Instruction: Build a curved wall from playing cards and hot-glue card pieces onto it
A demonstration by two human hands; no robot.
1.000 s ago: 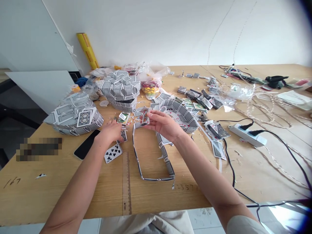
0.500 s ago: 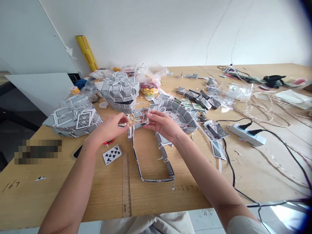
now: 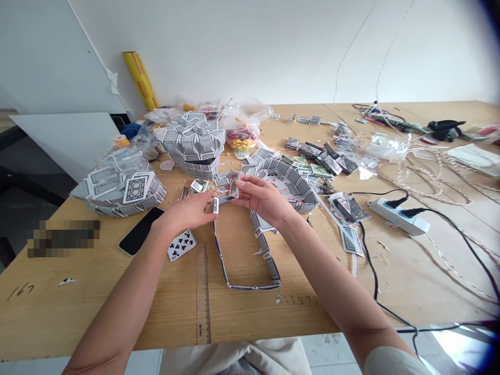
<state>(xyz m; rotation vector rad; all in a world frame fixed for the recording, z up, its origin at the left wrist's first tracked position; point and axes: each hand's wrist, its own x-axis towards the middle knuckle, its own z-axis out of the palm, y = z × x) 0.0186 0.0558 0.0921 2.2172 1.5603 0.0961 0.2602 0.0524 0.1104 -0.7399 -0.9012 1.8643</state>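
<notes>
My left hand (image 3: 195, 211) is closed on a small folded card piece (image 3: 215, 205) beside the upper left end of a long strip of folded cards (image 3: 266, 256). That strip stands on edge on the table in a narrow loop. With its fingers and thumb, my right hand (image 3: 260, 197) pinches the strip's upper end. Behind my right hand lies an open heart-like tray of folded cards (image 3: 307, 194). An eight of clubs card (image 3: 182, 245) lies under my left wrist, partly covered. Nearer the front edge is a clear ruler (image 3: 203, 294).
Two lidded card boxes (image 3: 193, 140) (image 3: 117, 185) stand at the left and back. A phone (image 3: 141, 230) lies by my left forearm. Card packs (image 3: 330, 161), a power strip (image 3: 398, 215) and looped cords (image 3: 425, 172) spread over the right side.
My left hand has moved right and down and taken hold of the small card piece that stood by the strip. My right hand keeps its grip. The view has shifted slightly.
</notes>
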